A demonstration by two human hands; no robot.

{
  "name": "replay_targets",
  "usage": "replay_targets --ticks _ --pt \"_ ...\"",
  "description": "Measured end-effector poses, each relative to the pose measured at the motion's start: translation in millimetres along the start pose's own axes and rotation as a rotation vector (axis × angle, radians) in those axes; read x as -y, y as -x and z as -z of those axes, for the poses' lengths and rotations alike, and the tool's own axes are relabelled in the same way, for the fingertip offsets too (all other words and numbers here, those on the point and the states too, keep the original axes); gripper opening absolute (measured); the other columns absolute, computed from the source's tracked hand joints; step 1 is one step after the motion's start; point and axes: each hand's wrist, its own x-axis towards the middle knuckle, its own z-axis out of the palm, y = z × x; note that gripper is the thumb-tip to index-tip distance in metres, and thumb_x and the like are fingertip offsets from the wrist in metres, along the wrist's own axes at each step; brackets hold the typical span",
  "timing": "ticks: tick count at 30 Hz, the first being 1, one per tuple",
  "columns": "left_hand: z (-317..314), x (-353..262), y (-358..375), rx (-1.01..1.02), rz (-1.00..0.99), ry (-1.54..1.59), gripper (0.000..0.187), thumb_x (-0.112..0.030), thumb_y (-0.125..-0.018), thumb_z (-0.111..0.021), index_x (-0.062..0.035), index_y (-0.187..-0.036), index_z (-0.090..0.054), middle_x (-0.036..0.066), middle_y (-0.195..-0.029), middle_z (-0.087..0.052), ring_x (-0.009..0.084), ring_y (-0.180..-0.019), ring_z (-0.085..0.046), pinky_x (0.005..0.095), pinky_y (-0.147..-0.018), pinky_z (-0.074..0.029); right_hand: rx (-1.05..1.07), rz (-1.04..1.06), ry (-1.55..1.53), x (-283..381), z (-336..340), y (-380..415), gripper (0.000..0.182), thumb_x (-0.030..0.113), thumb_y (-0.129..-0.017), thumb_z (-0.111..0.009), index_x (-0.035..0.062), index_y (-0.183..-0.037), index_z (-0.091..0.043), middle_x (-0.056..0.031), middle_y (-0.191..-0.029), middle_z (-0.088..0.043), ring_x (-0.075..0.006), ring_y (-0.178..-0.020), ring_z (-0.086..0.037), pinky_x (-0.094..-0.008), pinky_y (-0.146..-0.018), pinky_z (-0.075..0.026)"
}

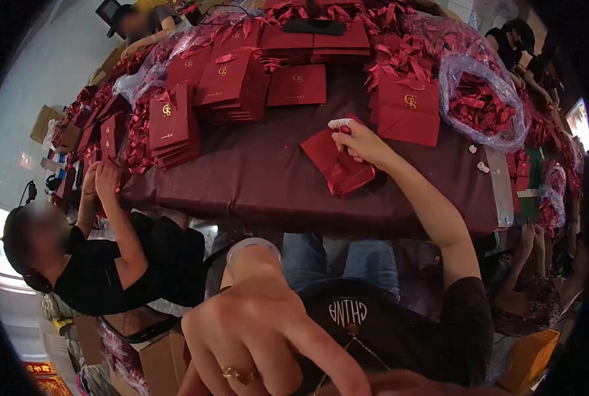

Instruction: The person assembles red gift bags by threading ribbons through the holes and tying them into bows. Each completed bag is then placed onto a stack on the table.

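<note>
Close to the camera, my left hand (255, 330) is raised in front of my chest, a ring on one finger; several fingers are curled, one reaches toward the lower right, and its tip is cut off by dark blur. Over the table, my right hand (357, 144) is closed on a small red paper bag (334, 162), with a whitish covering on a fingertip. The bag lies tilted near the front edge of the table (255, 175). Beyond it are a flat red bag (297, 85) and a stack of red bags with gold print (408, 109).
Stacks of red bags (225, 79) line the table's far side. A clear plastic sack of red ribbons (482, 99) stands at the right. A co-worker (103, 257) sits at the left, hands on the table edge. Other people work at the back and right.
</note>
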Motion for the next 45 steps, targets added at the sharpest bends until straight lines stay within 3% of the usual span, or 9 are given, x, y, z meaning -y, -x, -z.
replay_targets --ticks 16,18,21,26,33,35,37,40,45 --pt "19.3 -11.2 -0.9 -0.002 0.070 -0.199 0.036 -0.024 -0.084 -0.054 -0.0054 -0.054 -0.048 0.003 -0.053 -0.040 0.0222 -0.049 -0.046 0.0465 -0.068 -0.049 0.016 -0.001 -0.196 21.5 3.3 11.8 0.048 0.034 -0.090 -0.050 0.0029 -0.125 -0.039 -0.0008 -0.072 -0.048 -0.0049 -0.047 -0.033 -0.0207 -0.041 -0.029" --pt "35.1 -15.9 3.5 -0.045 0.251 -0.491 0.035 -0.022 -0.084 -0.054 -0.0054 -0.054 -0.048 0.003 -0.053 -0.040 0.0225 -0.049 -0.046 0.0458 -0.067 -0.049 0.001 -0.004 -0.294 34.8 8.2 18.3 0.051 0.046 -0.091 -0.041 0.0032 -0.118 -0.045 0.0011 -0.066 -0.044 -0.0046 -0.045 -0.030 -0.0206 -0.040 -0.026" --pt "64.1 -6.1 23.3 -0.265 1.085 -1.390 0.026 -0.028 -0.076 -0.066 -0.0018 -0.076 -0.061 0.009 -0.073 -0.059 0.0278 -0.070 -0.056 0.0383 -0.071 -0.047 0.074 0.047 -0.439 41.5 28.5 21.6 0.049 0.046 -0.093 -0.035 0.0044 -0.116 -0.049 0.0048 -0.056 -0.036 -0.0041 -0.040 -0.027 -0.0198 -0.037 -0.023" --pt "150.9 2.9 129.5 0.260 1.480 -1.954 0.051 -0.037 -0.066 -0.073 -0.0043 -0.102 -0.054 0.016 -0.096 -0.054 0.0308 -0.093 -0.052 0.0394 -0.074 -0.045 0.465 0.220 -0.649 56.8 57.6 40.9 0.034 0.019 -0.091 -0.043 -0.0014 -0.117 -0.047 0.0039 -0.054 -0.035 -0.0010 -0.035 -0.024 -0.0150 -0.029 -0.021" --pt "158.3 7.8 115.8 0.226 1.567 -1.943 0.054 -0.039 -0.059 -0.076 -0.0040 -0.092 -0.053 0.014 -0.089 -0.054 0.0327 -0.086 -0.054 0.0409 -0.072 -0.045 0.507 0.525 -0.424 44.9 100.1 63.7 0.050 0.019 -0.077 -0.066 -0.0037 -0.116 -0.045 -0.0114 -0.063 -0.055 -0.0047 -0.037 -0.039 -0.0173 -0.033 -0.031" --pt "161.7 10.3 119.0 0.113 1.623 -1.914 0.055 -0.038 -0.057 -0.078 -0.0053 -0.092 -0.051 0.013 -0.088 -0.054 0.0324 -0.085 -0.055 0.0401 -0.071 -0.045 1.355 0.593 -0.746 46.4 124.2 58.6 0.042 0.014 -0.083 -0.061 -0.0099 -0.113 -0.045 -0.0235 -0.074 -0.061 -0.0237 -0.059 -0.062 -0.0290 -0.047 -0.049" --pt "162.3 9.8 116.2 0.102 1.612 -1.887 0.057 -0.038 -0.057 -0.078 -0.0054 -0.094 -0.050 0.014 -0.088 -0.055 0.0327 -0.084 -0.055 0.0397 -0.069 -0.045 1.697 0.693 -0.504 77.0 112.2 40.6 0.037 0.014 -0.083 -0.061 -0.0112 -0.107 -0.048 -0.0184 -0.067 -0.061 -0.0242 -0.053 -0.059 -0.0273 -0.043 -0.047" --pt "174.2 -0.8 98.6 0.086 1.583 -1.775 0.047 -0.036 -0.059 -0.078 -0.0030 -0.084 -0.054 0.013 -0.076 -0.056 0.0312 -0.071 -0.055 0.0374 -0.062 -0.044 0.438 0.274 -0.528 63.8 87.1 79.4 0.029 0.014 -0.081 -0.062 -0.0020 -0.103 -0.052 -0.0026 -0.075 -0.052 -0.0109 -0.058 -0.051 -0.0234 -0.049 -0.041" --pt "211.1 -22.8 70.2 -0.026 1.487 -1.787 0.037 -0.030 -0.069 -0.072 0.0011 -0.080 -0.057 0.011 -0.068 -0.056 0.0244 -0.061 -0.051 0.0341 -0.058 -0.041 -0.152 0.314 0.120 45.2 36.9 33.9 0.035 0.013 -0.077 -0.067 0.0023 -0.107 -0.051 0.0006 -0.075 -0.051 -0.0088 -0.071 -0.049 -0.0210 -0.067 -0.040"
